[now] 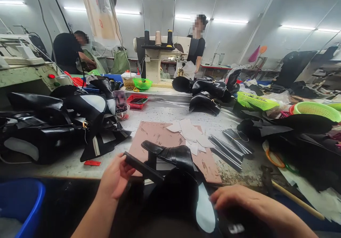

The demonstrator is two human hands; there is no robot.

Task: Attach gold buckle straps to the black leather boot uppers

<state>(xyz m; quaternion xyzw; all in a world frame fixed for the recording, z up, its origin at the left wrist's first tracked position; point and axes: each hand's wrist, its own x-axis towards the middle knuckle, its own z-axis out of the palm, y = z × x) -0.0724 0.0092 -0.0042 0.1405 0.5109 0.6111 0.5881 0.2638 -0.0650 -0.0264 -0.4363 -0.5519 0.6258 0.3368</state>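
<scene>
My left hand (118, 174) is closed on the end of a flat black strip (145, 168), which slants down to the right over the bench edge. A black leather boot upper (172, 156) lies with its toe part on the pink board (144, 131), and its dark shaft hangs toward me. A pale oval patch (205, 209) shows on the shaft side. My right hand (234, 199) has its fingers bent against the black material beside this patch; the fingertips are partly hidden. White paper pieces (189, 133) and black strips with white lines (226, 149) lie beyond the upper.
Black boot parts (39, 135) are heaped left, with more parts (306, 149) at right. A sewing machine (160, 57) stands behind. Around me are a blue tub (39, 199), a red tray (137, 102), green baskets (255, 101) and a wooden-handled hammer (295, 199). Two people are farther back.
</scene>
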